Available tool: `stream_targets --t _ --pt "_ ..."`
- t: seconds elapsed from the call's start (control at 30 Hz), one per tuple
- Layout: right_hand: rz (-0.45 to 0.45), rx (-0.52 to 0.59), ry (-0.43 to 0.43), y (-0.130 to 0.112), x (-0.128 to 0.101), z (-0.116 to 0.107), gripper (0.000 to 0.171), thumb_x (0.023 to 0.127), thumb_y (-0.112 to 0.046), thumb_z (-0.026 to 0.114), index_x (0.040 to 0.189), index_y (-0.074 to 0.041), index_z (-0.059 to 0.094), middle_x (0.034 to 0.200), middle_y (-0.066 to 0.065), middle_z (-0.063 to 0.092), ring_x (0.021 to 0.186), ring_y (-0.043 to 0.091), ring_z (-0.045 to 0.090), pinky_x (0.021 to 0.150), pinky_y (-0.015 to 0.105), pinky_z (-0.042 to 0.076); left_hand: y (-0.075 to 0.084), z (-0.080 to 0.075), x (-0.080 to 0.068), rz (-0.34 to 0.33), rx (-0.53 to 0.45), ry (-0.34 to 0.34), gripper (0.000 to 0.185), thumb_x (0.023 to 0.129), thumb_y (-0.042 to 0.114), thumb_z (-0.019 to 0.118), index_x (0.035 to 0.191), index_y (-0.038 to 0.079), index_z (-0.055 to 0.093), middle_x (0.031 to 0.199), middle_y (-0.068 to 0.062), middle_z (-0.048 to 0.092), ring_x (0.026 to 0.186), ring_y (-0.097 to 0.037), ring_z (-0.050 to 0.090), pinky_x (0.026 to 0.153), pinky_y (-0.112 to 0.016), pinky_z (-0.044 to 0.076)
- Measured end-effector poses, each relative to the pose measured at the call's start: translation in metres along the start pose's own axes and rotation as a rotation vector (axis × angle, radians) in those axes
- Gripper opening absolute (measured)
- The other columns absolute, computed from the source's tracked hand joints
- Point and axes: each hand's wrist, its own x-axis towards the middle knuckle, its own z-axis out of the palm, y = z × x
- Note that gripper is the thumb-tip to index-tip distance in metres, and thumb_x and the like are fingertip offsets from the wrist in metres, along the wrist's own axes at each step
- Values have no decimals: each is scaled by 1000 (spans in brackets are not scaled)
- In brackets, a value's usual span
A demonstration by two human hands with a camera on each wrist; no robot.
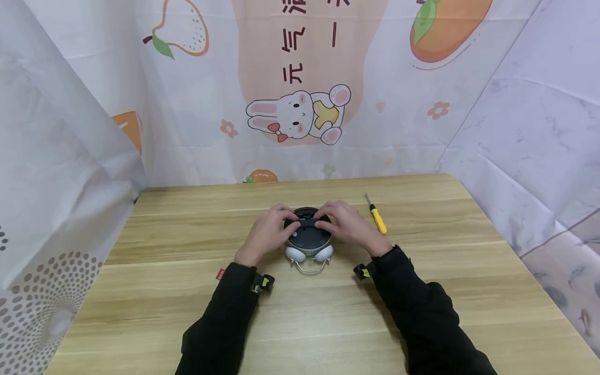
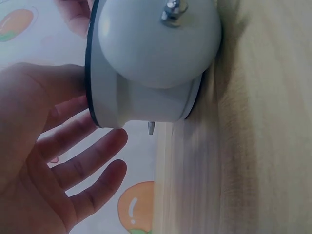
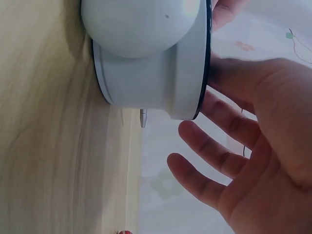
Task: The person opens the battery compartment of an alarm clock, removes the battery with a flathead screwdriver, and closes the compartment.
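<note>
A twin-bell alarm clock point(image 1: 309, 239) lies face down on the wooden table, its black back upward and its white bells point(image 1: 295, 254) and wire handle point(image 1: 310, 271) toward me. My left hand point(image 1: 269, 232) and right hand point(image 1: 349, 224) come in from either side, thumbs and index fingers pinching the ends of a dark battery cover point(image 1: 307, 223) over the back. Both wrist views show the clock's white side; the other fingers of the left hand point(image 2: 53, 141) and right hand point(image 3: 253, 141) spread loosely beside it. The fingertips on the cover are hidden there.
A yellow-handled screwdriver point(image 1: 378, 219) lies to the right, beyond my right hand. The table point(image 1: 187, 291) ends at the back against a printed curtain point(image 1: 187, 114), and curtains hang at both sides. Black sleeves with wrist straps point(image 1: 263, 283) cover my forearms.
</note>
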Motion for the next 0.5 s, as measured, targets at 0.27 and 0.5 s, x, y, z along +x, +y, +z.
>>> stream_targets --t 0.27,0.5 --pt "59 33 51 1 5 0 17 99 -10 67 114 -7 76 108 6 73 98 19 65 86 39 53 3 2 5 -11 52 35 16 98 21 70 102 8 77 116 -8 64 104 -25 64 90 -41 51" --pt "41 48 59 1 10 2 18 99 -6 66 115 -8 74 106 5 73 96 17 67 85 37 53 2 6 7 -41 39 43 17 99 20 69 106 7 76 114 -8 64 96 -23 65 84 -39 53"
